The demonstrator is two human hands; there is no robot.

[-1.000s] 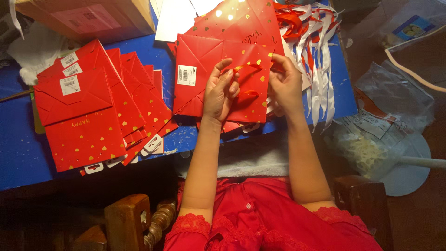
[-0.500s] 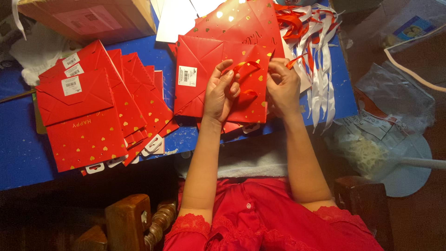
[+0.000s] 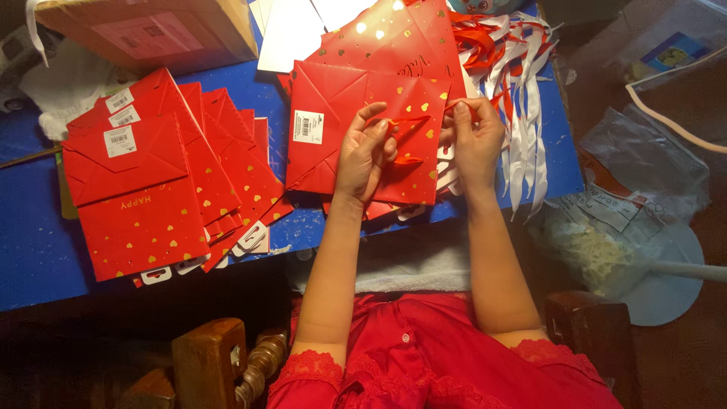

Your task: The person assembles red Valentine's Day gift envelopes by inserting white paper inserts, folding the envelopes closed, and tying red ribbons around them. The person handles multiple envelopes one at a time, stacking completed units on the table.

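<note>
Head view, looking straight down on a blue table (image 3: 30,250). Far to the left of both hands lies a fanned stack of flat red gift bags (image 3: 151,182) with small gold hearts and white barcode stickers, their white hang tabs poking out at the near edge. Beyond that stack, well away from the hands, stands a brown cardboard box (image 3: 151,30) with a pale label.

Directly under the hands lies another folded red gift bag (image 3: 326,129), bottom flap up, resting on a few more of the same kind. The left hand (image 3: 365,155) lies on this bag with the palm down, its fingers curled and the thumb and forefinger pinched on a thin red ribbon (image 3: 413,120) at the bag's surface. The right hand (image 3: 475,140), just beside it, is closed in a pinch on the other end of that same ribbon (the strand runs short and taut between the two hands). A second loop of red ribbon shows just below the left fingers.

Past the right hand, a heap of loose red and white ribbons (image 3: 522,98) spreads to the table edge. Further right, off the table, lie crumpled clear plastic bags (image 3: 644,159). Near the person's lap, a carved wooden chair arm (image 3: 204,363) shows at lower left.
</note>
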